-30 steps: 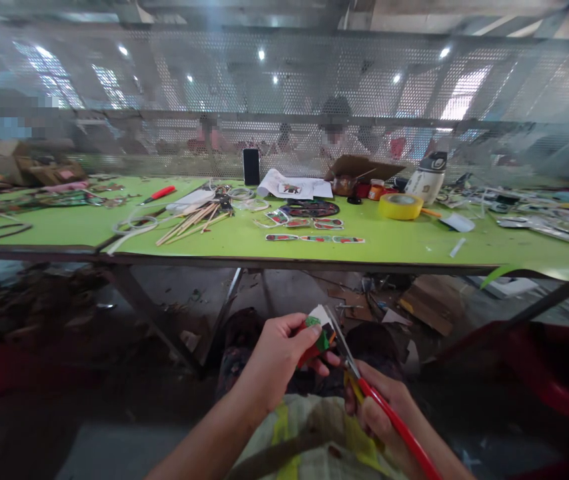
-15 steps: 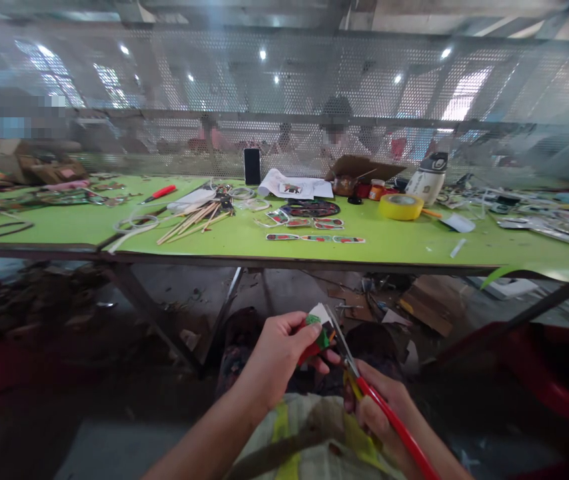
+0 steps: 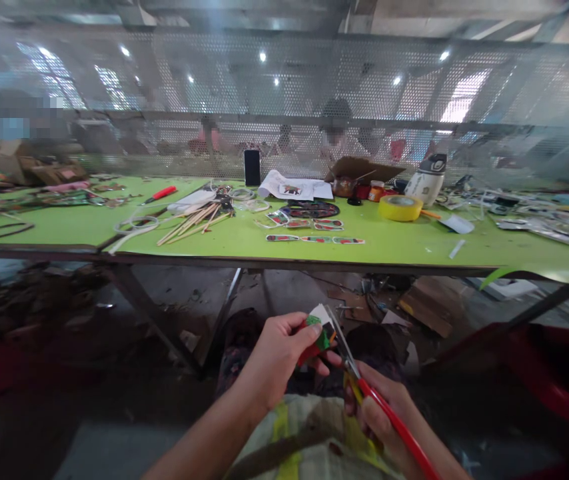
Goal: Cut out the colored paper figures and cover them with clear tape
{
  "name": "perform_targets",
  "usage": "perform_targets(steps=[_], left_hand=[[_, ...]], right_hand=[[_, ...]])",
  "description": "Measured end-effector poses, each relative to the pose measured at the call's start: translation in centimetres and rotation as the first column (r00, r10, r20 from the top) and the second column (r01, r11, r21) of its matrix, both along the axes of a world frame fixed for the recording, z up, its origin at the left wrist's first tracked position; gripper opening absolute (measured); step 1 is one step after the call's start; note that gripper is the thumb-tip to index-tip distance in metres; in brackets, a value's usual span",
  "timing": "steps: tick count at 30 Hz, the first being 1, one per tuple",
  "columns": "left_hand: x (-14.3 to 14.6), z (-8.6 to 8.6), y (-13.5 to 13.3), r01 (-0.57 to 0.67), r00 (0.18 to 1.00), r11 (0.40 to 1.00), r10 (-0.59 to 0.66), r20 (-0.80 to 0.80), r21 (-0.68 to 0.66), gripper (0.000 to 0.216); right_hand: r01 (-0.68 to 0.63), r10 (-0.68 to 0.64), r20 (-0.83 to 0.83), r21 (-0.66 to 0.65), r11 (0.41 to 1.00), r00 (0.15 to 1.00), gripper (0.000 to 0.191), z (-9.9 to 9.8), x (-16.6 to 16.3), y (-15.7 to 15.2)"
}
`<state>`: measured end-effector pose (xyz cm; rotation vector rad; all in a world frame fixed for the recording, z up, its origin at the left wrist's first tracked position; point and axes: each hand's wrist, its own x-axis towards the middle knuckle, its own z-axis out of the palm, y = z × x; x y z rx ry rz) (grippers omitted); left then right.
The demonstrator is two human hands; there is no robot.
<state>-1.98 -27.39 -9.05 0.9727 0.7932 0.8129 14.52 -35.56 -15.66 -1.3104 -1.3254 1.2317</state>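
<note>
Over my lap, my left hand (image 3: 284, 350) pinches a small printed paper piece (image 3: 322, 339), coloured red, green and black with a white edge. My right hand (image 3: 382, 400) is wrapped round the handles of scissors (image 3: 379, 400), one of them long and red, the other yellowish. The scissor blades point up and away, lying along the right edge of the paper. Whether the blades are fully closed is hard to tell. On the green table (image 3: 204, 248) beyond lies a row of cut-out printed strips (image 3: 314, 239), with more printed cut-outs (image 3: 314, 224) behind it.
Thin wooden sticks (image 3: 194, 220), a phone (image 3: 252, 167) standing upright, yellow tape (image 3: 400, 207), a white bottle (image 3: 427, 180) and a red-handled tool (image 3: 160, 194) are on the table. A perforated metal screen (image 3: 284, 87) rises behind, with people beyond. Scraps litter the floor below.
Almost nothing differs. Both hands, the paper and the scissors stay in nearly the same place, with only a tiny shift of the paper and blades.
</note>
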Motion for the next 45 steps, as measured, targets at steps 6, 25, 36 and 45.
perform_targets(steps=[6, 25, 36, 45], left_hand=[[0.0, -0.1, 0.0, -0.007, 1.0, 1.0, 0.007, 0.006, -0.011, 0.017], [-0.1, -0.5, 0.0, -0.012, 1.0, 1.0, 0.011, -0.01, -0.016, 0.018], [-0.2, -0.4, -0.1, -0.016, 1.0, 0.999, 0.016, -0.021, -0.029, 0.019], [-0.2, -0.4, 0.0, -0.018, 1.0, 0.999, 0.017, -0.024, -0.029, 0.017]], right_hand=[[0.016, -0.016, -0.015, 0.012, 1.0, 1.0, 0.082, 0.4, -0.3, -0.1], [0.02, -0.023, 0.052, 0.074, 0.997, 0.998, 0.082, -1.0, -0.4, 0.1], [0.019, -0.021, 0.062, 0.029, 0.999, 0.998, 0.08, -0.8, -0.5, 0.0], [0.051, -0.05, 0.03, -0.048, 0.998, 0.998, 0.083, -0.9, -0.6, 0.0]])
